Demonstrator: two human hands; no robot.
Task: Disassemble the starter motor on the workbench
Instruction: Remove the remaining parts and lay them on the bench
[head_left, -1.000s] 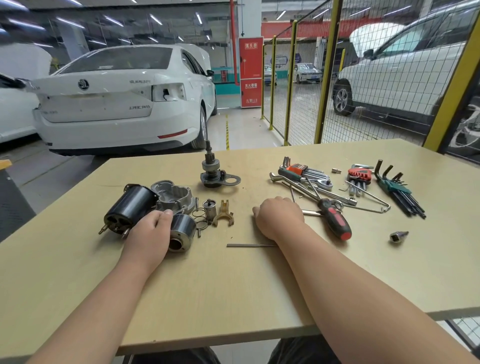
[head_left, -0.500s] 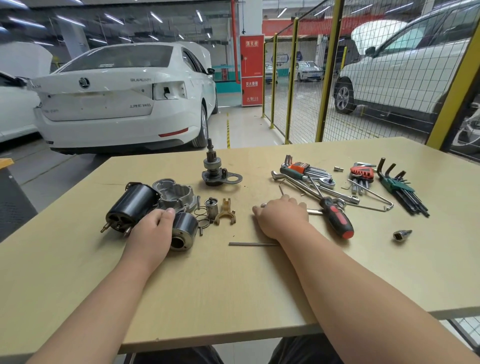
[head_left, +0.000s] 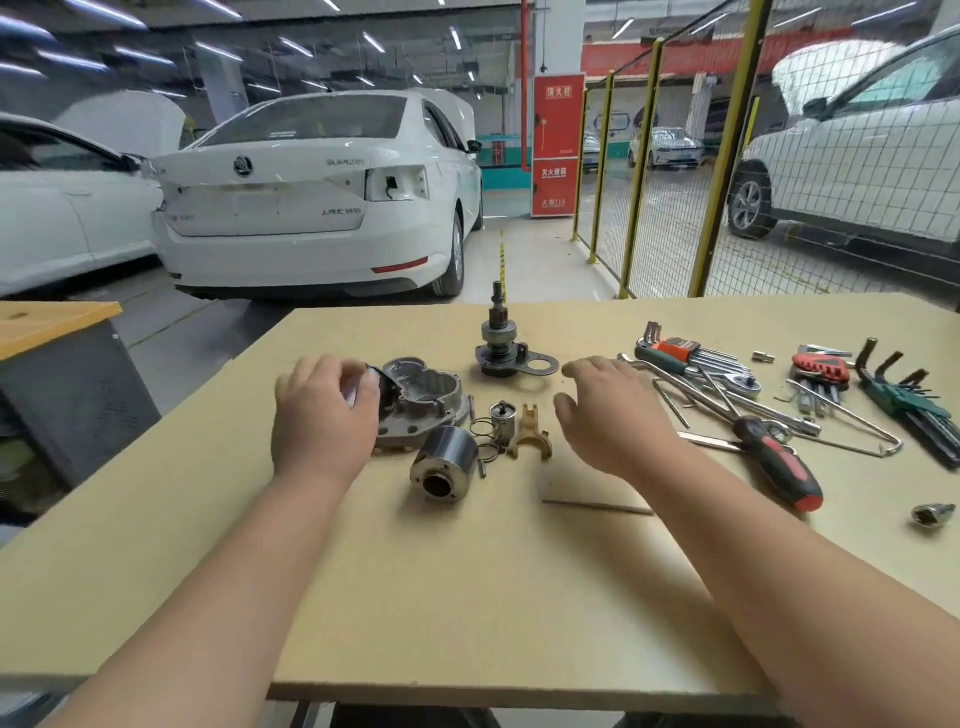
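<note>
parked cars (head_left: 311, 208) are sitting beyond the worktop (head_left: 467, 597), where the left grip (head_left: 322, 415) is curling round the black motor body (head_left: 382, 392) beside the aluminium housing (head_left: 423, 397), probably heavy, rigid and slick, best held round its barrel, while the right grip (head_left: 608, 415) is hovering with fingers spread.

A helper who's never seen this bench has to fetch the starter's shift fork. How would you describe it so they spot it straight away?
On the tan workbench, find the pinion shaft standing upright near the far middle. Just nearer the person, beside a small shiny plunger, lies the shift fork: the only brass-coloured, two-pronged piece among silver and grey metal parts.
</note>
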